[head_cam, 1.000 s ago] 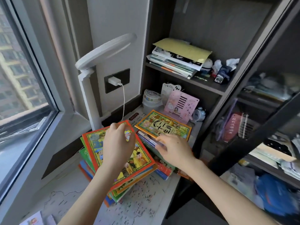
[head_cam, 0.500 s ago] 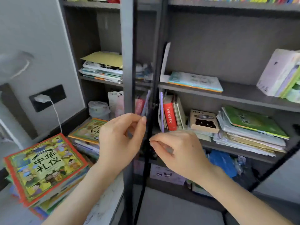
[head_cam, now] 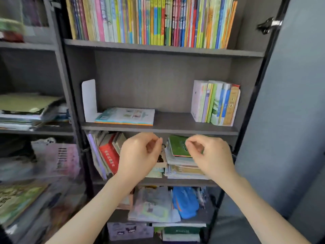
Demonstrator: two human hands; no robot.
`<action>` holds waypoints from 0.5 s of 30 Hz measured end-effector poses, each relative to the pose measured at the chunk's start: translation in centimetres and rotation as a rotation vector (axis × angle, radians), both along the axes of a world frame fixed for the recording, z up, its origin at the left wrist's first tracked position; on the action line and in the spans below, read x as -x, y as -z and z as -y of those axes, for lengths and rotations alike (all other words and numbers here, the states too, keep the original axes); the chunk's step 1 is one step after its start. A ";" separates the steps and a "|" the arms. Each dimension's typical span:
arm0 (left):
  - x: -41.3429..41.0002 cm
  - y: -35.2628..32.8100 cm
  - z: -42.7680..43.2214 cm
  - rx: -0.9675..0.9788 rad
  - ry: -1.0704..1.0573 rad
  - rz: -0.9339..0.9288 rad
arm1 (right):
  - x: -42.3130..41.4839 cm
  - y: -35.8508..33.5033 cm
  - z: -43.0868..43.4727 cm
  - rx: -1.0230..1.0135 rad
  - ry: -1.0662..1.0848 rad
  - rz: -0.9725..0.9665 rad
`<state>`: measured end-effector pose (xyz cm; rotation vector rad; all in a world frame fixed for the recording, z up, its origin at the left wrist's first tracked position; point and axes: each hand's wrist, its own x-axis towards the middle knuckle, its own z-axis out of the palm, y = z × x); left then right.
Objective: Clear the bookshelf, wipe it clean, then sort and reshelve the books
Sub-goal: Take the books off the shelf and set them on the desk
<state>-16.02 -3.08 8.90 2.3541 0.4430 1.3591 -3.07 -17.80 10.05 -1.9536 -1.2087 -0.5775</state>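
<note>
A dark grey bookshelf (head_cam: 158,129) fills the view. Its top shelf holds a tight row of thin colourful books (head_cam: 151,20). On the middle shelf lie a flat teal-edged book (head_cam: 126,116) by a white bookend (head_cam: 88,99) and a small upright group of books (head_cam: 215,103) at the right. Below, leaning books with a red one (head_cam: 109,155) stand left of a flat stack topped by a green book (head_cam: 177,146). My left hand (head_cam: 139,155) and my right hand (head_cam: 211,155) hover in front of this lower shelf, fingers curled, holding nothing.
A blue pouch (head_cam: 184,202) and loose papers fill the shelf underneath. To the left, a neighbouring shelf bay holds stacked papers (head_cam: 26,111) and a pink board (head_cam: 59,159). A grey open door panel (head_cam: 290,120) stands at the right.
The view swung right and up from the desk's book piles to the bookshelf's centre bay. Both hands left the desk books and rose apart before the lower shelf.
</note>
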 end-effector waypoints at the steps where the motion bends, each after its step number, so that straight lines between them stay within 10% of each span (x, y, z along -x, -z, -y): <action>1: -1.6 -0.1 -0.1 0.000 0.006 -0.019 | -1.7 -0.2 0.1 0.019 0.046 -0.032; 15: -29.9 -0.6 -7.9 0.076 0.184 -0.120 | -26.3 1.8 -6.1 -0.137 0.524 -0.338</action>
